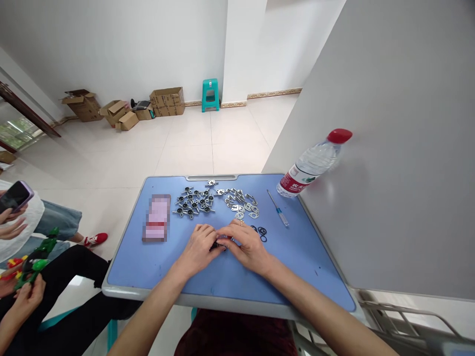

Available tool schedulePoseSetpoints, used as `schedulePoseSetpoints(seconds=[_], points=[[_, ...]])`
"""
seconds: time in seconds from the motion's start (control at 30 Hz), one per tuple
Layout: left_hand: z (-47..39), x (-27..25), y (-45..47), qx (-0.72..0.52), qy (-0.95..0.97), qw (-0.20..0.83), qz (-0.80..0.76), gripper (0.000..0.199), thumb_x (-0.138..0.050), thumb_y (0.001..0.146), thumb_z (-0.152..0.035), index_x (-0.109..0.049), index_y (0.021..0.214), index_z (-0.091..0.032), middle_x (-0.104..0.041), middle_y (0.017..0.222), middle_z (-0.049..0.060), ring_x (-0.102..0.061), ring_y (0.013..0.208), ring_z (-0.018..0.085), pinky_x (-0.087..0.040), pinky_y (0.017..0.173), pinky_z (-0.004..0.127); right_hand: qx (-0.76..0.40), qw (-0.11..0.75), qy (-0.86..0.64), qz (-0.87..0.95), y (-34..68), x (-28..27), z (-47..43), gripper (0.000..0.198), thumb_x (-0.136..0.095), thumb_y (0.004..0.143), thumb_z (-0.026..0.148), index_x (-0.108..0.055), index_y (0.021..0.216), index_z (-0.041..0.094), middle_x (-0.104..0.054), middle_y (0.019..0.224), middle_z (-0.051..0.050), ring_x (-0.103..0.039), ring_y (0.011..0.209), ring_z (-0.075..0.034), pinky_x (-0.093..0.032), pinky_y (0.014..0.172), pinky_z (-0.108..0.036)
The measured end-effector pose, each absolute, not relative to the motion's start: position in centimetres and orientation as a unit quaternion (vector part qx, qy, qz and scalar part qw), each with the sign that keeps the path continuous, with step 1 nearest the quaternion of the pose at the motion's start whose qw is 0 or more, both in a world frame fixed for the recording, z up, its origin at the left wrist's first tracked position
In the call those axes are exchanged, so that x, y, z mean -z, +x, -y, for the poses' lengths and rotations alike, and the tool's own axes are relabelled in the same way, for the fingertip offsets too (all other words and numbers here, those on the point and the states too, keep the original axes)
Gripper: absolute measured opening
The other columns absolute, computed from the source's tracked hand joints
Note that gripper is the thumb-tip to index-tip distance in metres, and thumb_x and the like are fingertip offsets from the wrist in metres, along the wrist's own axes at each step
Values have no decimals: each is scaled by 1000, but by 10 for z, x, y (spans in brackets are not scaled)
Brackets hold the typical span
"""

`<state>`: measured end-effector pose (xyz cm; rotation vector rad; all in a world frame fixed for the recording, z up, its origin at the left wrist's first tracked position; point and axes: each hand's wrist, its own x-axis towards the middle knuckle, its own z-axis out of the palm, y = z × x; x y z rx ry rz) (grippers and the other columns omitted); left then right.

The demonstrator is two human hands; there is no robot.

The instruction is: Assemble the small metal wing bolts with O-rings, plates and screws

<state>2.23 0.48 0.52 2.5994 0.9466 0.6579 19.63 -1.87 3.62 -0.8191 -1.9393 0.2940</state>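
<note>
My left hand (199, 248) is closed on a small dark part (214, 245) above the near middle of the blue table. My right hand (248, 245), with a ring on one finger, pinches at the same spot, fingertips meeting the left ones. The fingers hide most of the part. Just beyond lie black rubber rings (262, 231), partly behind the right hand. Flat metal plates (254, 211) and a pile of curved metal hooks (237, 197) lie past them. To the left sit several metal fittings with black round centres (194, 203).
A screwdriver (280, 211) and a tilted water bottle (309, 165) are at right, beside a grey panel (389, 163). A blurred pink item (158, 217) lies left on the table (178, 173). Other people sit at left, one holding a green toy (35, 267). Boxes (166, 102) and a stool (210, 95) stand behind.
</note>
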Motion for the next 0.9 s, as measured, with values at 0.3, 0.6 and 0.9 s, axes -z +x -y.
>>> schedulePoseSetpoints(seconds=[0.3, 0.6, 0.9], points=[[-5, -7, 22, -228, 904, 144, -330, 20, -50, 98, -28, -56, 82, -18, -59, 78, 3, -53, 78, 20, -40, 71, 34, -151, 476, -282, 819, 201, -40, 22, 26, -39, 101, 19, -57, 119, 18, -69, 91, -8, -61, 76, -18, -49, 66, -30], [-5, -7, 23, -231, 905, 145, -327, 15, -52, 96, -26, -57, 85, -18, -61, 78, 3, -55, 78, 20, -41, 73, 35, -138, 502, -347, 780, 194, -34, 20, 13, -51, 98, 26, -61, 93, 21, -64, 68, -1, -53, 58, -14, -46, 59, -27], [-6, -3, 21, -249, 903, 147, -318, 11, -58, 93, -24, -56, 84, -18, -62, 80, 3, -55, 80, 21, -42, 75, 36, -152, 461, -291, 825, 201, -36, 21, 34, -37, 100, 15, -53, 130, 20, -68, 89, -7, -60, 73, -17, -49, 63, -28]])
